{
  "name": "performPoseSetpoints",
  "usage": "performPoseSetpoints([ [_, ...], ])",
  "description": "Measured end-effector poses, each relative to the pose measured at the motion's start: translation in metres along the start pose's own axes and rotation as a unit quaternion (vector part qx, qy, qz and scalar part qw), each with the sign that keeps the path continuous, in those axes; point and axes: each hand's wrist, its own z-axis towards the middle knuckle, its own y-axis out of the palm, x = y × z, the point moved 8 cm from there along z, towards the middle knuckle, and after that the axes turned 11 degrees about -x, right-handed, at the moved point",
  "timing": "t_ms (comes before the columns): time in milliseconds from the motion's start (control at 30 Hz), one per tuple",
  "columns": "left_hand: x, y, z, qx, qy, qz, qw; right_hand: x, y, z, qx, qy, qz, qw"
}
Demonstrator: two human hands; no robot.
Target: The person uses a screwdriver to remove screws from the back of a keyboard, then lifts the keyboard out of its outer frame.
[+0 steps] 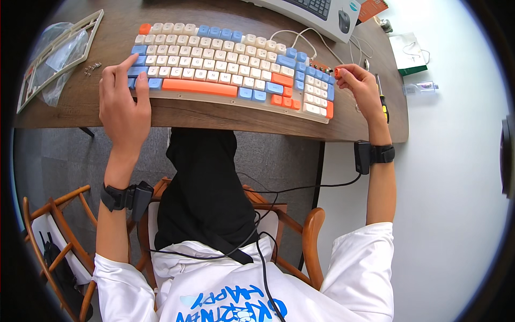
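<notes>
A keyboard (214, 63) with cream, blue and orange keycaps lies on the wooden desk. Its frame is off, and a strip of bare switches (320, 66) shows at its upper right. My left hand (122, 102) rests at the keyboard's left end, fingers apart, with the index finger and thumb touching the blue keys there. Just beyond the right end, my right hand (360, 88) pinches a small orange keycap (338, 73) between thumb and fingers, close beside the bare switches. Its underside is hidden by the fingers.
At left lie a cream keyboard frame (92, 26), clear plastic wrapping (59, 64) and several small screws (93, 67). A keyboard-and-mouse box (322, 15) stands at the back. A screwdriver (383, 102) lies right of my hand, near a clear bottle (421, 88). White cables (311, 33) run behind.
</notes>
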Motion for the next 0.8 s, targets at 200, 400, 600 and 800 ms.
performPoseSetpoints([
  [200, 0.001, -0.002, 0.000, 0.003, 0.007, -0.002, 1.000, -0.012, 0.002, 0.003, 0.020, -0.016, -0.051, 0.998],
  [400, 0.005, -0.006, 0.001, 0.032, 0.028, -0.009, 0.999, -0.016, 0.007, 0.006, 0.012, -0.019, -0.094, 0.995],
  [600, 0.004, -0.004, 0.000, 0.027, 0.020, -0.002, 0.999, -0.022, 0.008, 0.006, 0.030, -0.016, -0.144, 0.989],
  [800, 0.004, -0.004, -0.001, 0.033, 0.028, 0.011, 0.999, -0.043, 0.016, 0.006, 0.068, -0.014, -0.259, 0.963],
])
